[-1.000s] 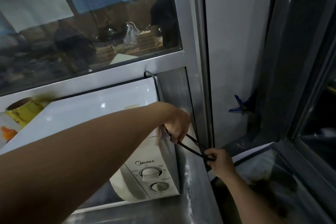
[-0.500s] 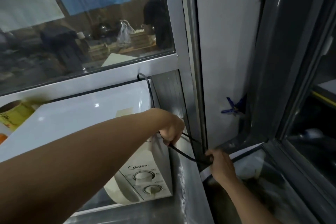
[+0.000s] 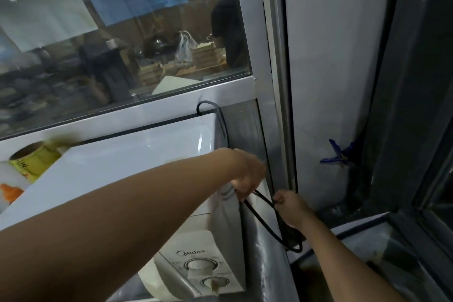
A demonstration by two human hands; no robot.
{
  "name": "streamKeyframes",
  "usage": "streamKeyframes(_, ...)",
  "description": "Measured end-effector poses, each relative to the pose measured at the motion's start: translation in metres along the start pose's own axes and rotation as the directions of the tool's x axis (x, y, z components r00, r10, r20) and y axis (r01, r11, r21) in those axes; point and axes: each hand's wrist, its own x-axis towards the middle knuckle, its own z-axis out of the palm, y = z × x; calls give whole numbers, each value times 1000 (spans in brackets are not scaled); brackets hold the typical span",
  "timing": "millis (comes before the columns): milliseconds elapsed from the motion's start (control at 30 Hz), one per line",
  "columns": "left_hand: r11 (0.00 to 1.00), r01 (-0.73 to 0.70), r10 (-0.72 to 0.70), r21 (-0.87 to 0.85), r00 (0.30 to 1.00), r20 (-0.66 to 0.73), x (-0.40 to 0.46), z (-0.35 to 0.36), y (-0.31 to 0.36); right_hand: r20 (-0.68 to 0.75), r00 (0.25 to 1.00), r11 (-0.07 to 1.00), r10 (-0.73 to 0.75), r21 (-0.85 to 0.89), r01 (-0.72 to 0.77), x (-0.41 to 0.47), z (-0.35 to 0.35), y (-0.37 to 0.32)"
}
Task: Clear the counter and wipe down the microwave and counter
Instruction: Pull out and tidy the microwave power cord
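Observation:
A white Midea microwave [image 3: 127, 162] stands against the window frame, its two dials at the lower middle. Its black power cord [image 3: 263, 222] comes over the back right corner and hangs in a loop down the right side. My left hand [image 3: 247, 174] reaches across the microwave top and grips the cord at the right edge, together with a pale cloth [image 3: 229, 203] that hangs against the microwave's side. My right hand [image 3: 290, 206] pinches the cord a little further right, next to the metal frame.
A yellow tape roll [image 3: 31, 159] and an orange-capped white bottle [image 3: 11, 193] sit left of the microwave. A metal counter strip [image 3: 267, 274] runs along its right side. A blue clip [image 3: 337, 157] hangs on the white panel. A person stands behind the window glass [image 3: 122, 32].
My right hand has risen along the cord toward the left hand, and the cord loop now hangs lower beneath both hands. My view has shifted slightly.

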Motion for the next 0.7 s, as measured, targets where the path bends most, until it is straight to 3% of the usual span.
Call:
streamKeyframes(167,999,15,-16,-42,1000,-25,3,1,-21,-1,1000,1000,-23,-15,23,24,1,3)
streamKeyframes(433,986,55,-35,157,991,-127,15,-3,-46,-2,999,999,-44,20,44,53,15,10)
streamKeyframes(700,976,86,-51,198,983,-175,32,-2,-62,-39,998,999,-42,-29,41,93,39,-16)
